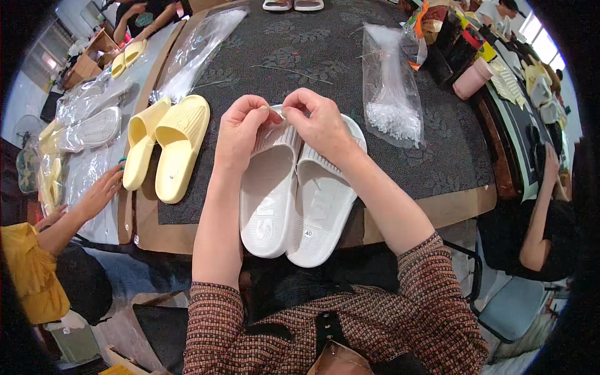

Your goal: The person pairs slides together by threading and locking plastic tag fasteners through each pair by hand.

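Note:
A pair of white slide sandals (267,206) lies side by side at the table's near edge, heels toward me. My left hand (240,130) is closed in a pinch over the toe end of the left sandal. Beside it, my right hand (320,124) pinches at the toe of the right sandal, its fingertips close to the left hand's. Whatever thin piece the fingertips hold is too small to make out. To the left of my forearm rests a pair of pale yellow slide sandals (181,147).
A clear bag of thin white plastic strands (390,94) lies right of centre; another clear bag (203,50) is at the far left. A pink cup (472,79) stands at the right edge. A co-worker's hand (103,187) reaches over the left table; other people work around.

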`<state>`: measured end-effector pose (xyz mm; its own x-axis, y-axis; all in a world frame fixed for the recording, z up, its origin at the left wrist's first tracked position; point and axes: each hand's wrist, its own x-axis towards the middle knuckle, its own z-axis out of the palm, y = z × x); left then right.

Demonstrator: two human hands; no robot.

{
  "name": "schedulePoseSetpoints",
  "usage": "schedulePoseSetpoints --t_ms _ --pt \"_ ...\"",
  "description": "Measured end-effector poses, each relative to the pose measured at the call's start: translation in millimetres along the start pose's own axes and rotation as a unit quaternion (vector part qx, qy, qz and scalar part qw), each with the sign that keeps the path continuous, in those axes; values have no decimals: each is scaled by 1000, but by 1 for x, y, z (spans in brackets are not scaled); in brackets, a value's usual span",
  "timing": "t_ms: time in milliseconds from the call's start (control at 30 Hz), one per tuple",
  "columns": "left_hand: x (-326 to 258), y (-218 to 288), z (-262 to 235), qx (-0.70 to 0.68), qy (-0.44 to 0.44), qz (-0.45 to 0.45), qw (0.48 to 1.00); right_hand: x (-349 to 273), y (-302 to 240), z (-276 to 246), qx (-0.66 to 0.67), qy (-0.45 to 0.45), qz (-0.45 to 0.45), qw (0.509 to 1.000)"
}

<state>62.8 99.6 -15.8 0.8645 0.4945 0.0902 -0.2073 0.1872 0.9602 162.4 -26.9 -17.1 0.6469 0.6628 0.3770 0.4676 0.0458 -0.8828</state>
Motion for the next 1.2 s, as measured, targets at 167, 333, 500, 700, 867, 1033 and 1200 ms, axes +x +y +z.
schedulePoseSetpoints --t_ms 167,333,500,700,867,1033,1200 --pt "0 0 0 4 11 20 1000 0 -1 0 -17 12 -6 1000" --pt "1 0 -5 8 -4 11 1000 0 2 0 0 3 -5 1000" --pt "3 -1 -11 2 -47 17 999 1 4 2 11 18 -12 1000" --pt "2 -1 -12 11 -49 18 999 -1 1 1 11 26 -23 999" --pt "1 -1 -6 0 -41 15 999 -2 -1 -2 -4 11 -1 1000" --pt "-2 3 -1 -10 -37 12 999 -2 -1 -1 -5 2 -22 1000" --pt "-1 -1 -3 35 -32 32 998 -1 3 0 -61 -9 -76 995"
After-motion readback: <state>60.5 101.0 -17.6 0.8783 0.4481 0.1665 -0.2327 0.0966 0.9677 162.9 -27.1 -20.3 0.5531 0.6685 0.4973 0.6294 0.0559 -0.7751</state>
